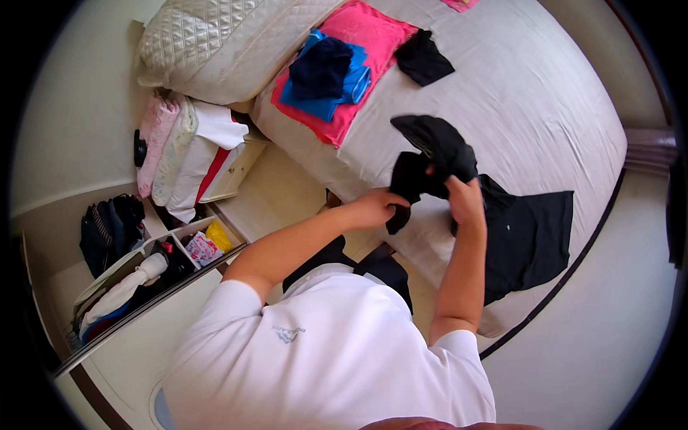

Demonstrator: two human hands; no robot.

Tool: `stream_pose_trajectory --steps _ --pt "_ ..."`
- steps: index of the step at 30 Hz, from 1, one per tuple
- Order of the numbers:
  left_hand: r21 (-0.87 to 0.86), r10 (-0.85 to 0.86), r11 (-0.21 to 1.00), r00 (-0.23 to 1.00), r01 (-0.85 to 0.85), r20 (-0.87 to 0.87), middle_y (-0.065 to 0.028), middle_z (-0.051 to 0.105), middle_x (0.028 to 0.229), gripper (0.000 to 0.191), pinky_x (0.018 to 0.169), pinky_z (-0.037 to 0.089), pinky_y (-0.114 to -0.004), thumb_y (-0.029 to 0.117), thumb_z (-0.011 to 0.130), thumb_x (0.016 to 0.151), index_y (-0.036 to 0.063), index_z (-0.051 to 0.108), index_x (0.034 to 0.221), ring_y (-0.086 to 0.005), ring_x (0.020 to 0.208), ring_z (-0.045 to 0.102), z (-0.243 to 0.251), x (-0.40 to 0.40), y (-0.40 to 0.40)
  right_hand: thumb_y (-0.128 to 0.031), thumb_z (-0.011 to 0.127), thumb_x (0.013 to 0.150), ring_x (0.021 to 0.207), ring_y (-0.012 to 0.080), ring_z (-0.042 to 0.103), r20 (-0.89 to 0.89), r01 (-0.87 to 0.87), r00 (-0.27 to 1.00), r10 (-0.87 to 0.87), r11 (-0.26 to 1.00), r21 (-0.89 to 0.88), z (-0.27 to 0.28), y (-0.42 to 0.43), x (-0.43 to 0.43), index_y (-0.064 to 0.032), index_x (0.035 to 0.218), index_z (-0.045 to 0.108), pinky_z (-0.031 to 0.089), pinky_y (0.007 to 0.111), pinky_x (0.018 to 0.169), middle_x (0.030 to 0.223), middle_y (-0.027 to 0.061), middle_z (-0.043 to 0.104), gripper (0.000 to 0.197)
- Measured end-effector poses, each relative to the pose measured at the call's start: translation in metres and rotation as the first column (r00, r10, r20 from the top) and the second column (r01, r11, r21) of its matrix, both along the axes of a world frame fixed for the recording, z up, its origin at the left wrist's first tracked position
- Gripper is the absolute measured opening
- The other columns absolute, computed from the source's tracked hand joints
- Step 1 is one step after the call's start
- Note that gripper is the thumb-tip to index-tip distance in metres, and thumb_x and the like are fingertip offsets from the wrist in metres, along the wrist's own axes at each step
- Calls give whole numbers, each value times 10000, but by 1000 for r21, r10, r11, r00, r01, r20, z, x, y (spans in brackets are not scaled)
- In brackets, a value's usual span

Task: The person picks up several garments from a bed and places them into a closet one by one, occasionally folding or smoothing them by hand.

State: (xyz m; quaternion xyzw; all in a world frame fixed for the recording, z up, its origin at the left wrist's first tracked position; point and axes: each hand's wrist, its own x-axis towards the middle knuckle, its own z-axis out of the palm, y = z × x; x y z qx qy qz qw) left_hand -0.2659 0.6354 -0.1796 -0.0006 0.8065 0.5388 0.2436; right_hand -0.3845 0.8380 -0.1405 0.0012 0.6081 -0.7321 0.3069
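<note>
Both my hands hold a bunched black garment (449, 148) over the near edge of the bed. My left hand (382, 208) pinches a hanging part of it between thumb and fingers. My right hand (465, 200) grips its thicker right side, with some fingers hidden in the cloth. To the right of my right hand, another black garment (529, 236) lies spread on the bed. Farther back, a small folded black garment (424, 58) rests beside a pink pillow (371, 27). Blue clothing (309, 105) with a dark navy garment (321, 69) on top lies on that pillow.
The bed (516, 107) has a pale sheet. A quilted cream headboard or cushion (199, 43) stands at the upper left. Folded bedding (174, 145) sits on a cream bedside cabinet (231, 174). At left, an open wardrobe (48, 263) holds hanging clothes (110, 231) and a yellow bag (217, 235).
</note>
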Motion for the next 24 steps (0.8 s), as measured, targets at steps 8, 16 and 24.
stream_pose_trajectory --steps 8,16,24 --pt "-291 395 894 904 -339 161 -222 617 1198 295 967 460 -420 92 527 862 29 643 1125 -384 1165 555 -188 -45 -154 -64 582 825 818 153 627 72 366 887 -455 791 489 -126 16 -18 18 980 666 467 286 737 859 51 668 194" --pt "-665 203 496 819 -559 -537 -256 302 1522 606 1147 270 -538 217 611 860 56 432 1415 -462 1404 286 -228 -203 -339 -85 553 901 1167 294 616 -160 142 987 -9 508 850 -258 -57 -17 15 1370 483 462 357 1012 1271 237 610 484" --pt "-710 193 431 826 -556 -530 -205 324 1540 648 1165 204 -582 491 570 892 253 425 1477 -449 1433 251 -344 -292 -355 -284 733 816 1079 322 605 -91 33 983 157 338 940 -348 -186 -219 -103 1466 411 484 402 951 1279 242 574 748"
